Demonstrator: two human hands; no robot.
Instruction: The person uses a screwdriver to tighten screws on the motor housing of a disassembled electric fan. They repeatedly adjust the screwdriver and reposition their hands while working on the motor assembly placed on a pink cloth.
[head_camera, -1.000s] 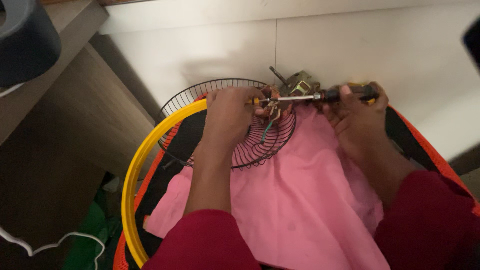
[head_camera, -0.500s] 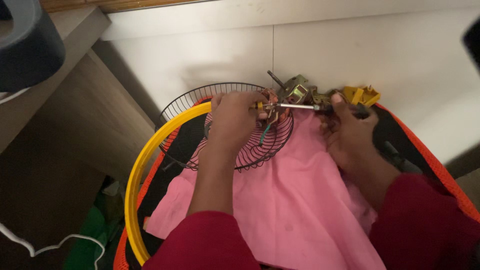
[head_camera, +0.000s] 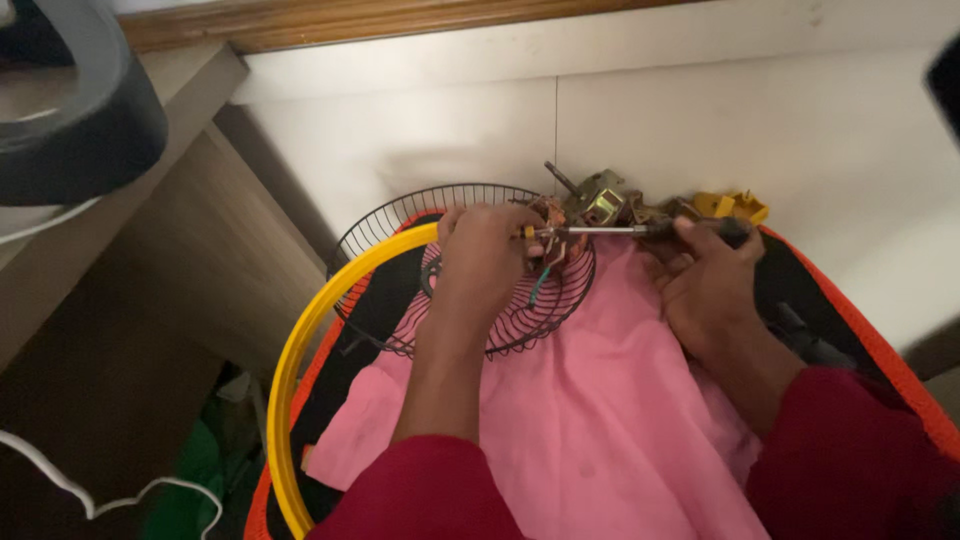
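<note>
Two bare hands, one black wire fan guard (head_camera: 470, 270), one slim metal-shafted screwdriver (head_camera: 640, 230), one pink cloth (head_camera: 590, 420) (plain), one yellow hoop (head_camera: 300, 350).

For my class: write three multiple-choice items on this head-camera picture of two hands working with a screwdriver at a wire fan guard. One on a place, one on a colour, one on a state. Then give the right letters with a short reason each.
1. Where does the wire fan guard lie?
A. On the pink cloth, over the yellow ring
B. On the grey object at upper left
C. Hung on the wall

2. What colour is the cloth under the hands?
A. Blue
B. Pink
C. White

3. What is the right hand doing?
A. Resting open on the cloth
B. Holding a cup
C. Closed around the screwdriver, its shaft pointing at the left hand

Answers:
1 A: the guard's lower edge rests on the cloth and its rim crosses the yellow ring.
2 B: the cloth is plainly pink.
3 C: the fingers wrap the dark handle, and the metal shaft runs level to the left hand's fingertips.
</note>
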